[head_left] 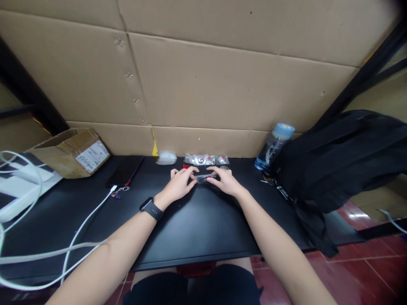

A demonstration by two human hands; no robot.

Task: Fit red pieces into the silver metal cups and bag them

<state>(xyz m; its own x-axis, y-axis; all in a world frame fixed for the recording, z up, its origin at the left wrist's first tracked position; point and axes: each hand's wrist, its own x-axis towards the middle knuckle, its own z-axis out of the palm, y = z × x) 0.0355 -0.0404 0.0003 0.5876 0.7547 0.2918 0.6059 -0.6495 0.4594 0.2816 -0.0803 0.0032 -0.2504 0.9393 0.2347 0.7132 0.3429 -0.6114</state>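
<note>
My left hand (pixel 180 184), with a dark watch (pixel 151 208) on the wrist, pinches one end of a small clear plastic packet (pixel 202 179). At the packet's other end, my right hand (pixel 226 182) has thumb and fingers closed on it. What the packet contains is too blurred to make out. Just beyond my hands lies a row of clear plastic bags (pixel 206 159) with small round red and white items inside. Something small and red (pixel 185 167) shows behind my left fingers. A small round object (pixel 224 167) is partly hidden behind my right hand.
Left on the black table (pixel 203 228) are an open cardboard box (pixel 74 154), a phone (pixel 125 171) and white cables (pixel 87 220). A stack of translucent bags (pixel 166 157) lies near the cardboard wall. A water bottle (pixel 275 146), keys (pixel 269 181) and a black backpack (pixel 343 156) occupy the right.
</note>
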